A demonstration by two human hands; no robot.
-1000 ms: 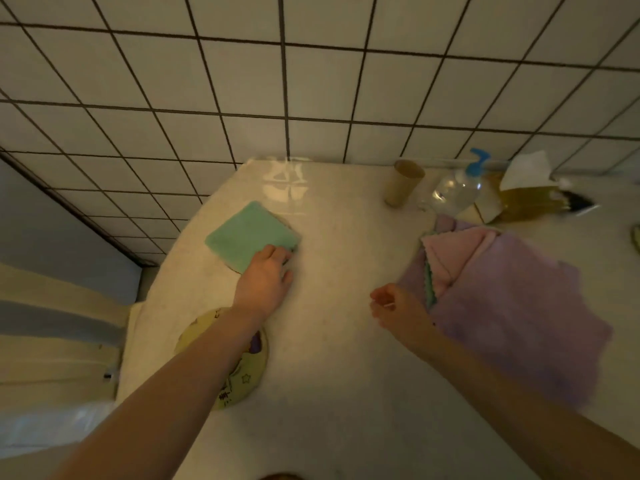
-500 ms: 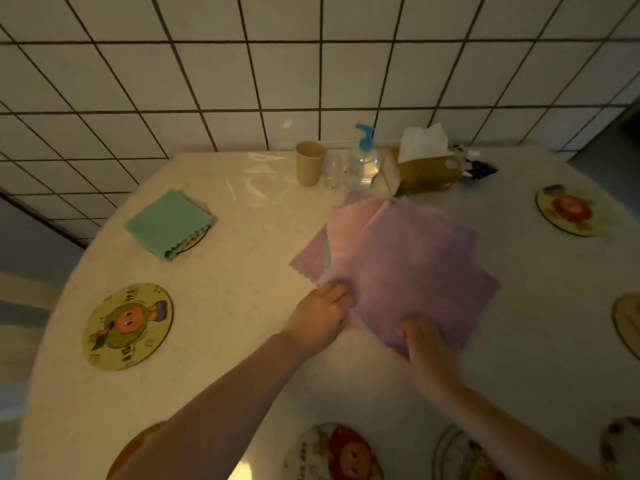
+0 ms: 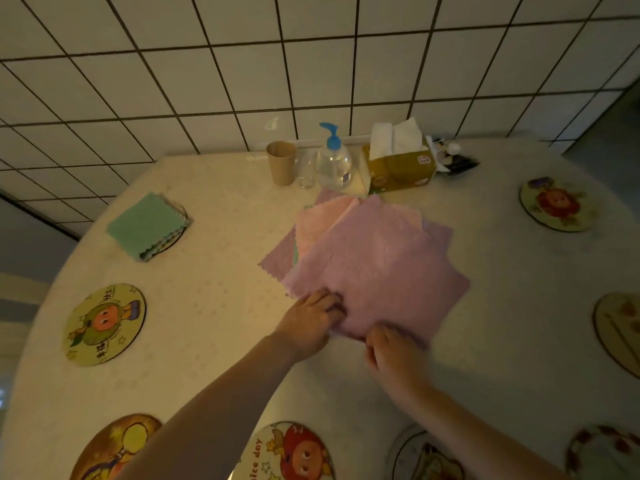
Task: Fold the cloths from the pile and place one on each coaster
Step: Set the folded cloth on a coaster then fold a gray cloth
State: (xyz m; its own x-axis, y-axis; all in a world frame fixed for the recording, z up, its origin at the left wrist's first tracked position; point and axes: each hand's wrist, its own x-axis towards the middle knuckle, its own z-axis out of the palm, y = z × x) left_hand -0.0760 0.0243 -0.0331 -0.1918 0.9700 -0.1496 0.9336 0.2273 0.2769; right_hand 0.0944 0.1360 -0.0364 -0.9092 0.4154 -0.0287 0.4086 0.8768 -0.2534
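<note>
Cloths (image 3: 374, 258) are lying in a loose pile at the middle of the table (image 3: 221, 306), just near of the bottles and box by the wall. A purple cloth (image 3: 381, 271) is lying on top; a pink one (image 3: 322, 220) and the edge of a green one are showing beneath it on the left. The left hand (image 3: 308, 320) is resting at the near left edge of the purple cloth, its fingers curling onto the fabric; its grip looks like a pinch on that edge, though the fingertips are partly hidden. The right hand (image 3: 394, 355) is sitting at the near corner of the same cloth, blurred, fingers bent over the corner, so its grip appears narrow and holding the cloth.

At the far left a folded green cloth (image 3: 147, 225) is lying on a coaster (image 3: 178, 233), covering most of it. Near of it a coaster with an orange figure (image 3: 104, 323) is lying bare. More coasters are sitting along the near edge (image 3: 287, 452) and on the right side (image 3: 557, 204).

Against the tiled wall (image 3: 242, 64) a paper cup (image 3: 281, 162), a small clear glass (image 3: 306, 169), a pump bottle (image 3: 334, 161) with a blue top, and a tissue box (image 3: 398, 164) are standing in a row, left to right.
</note>
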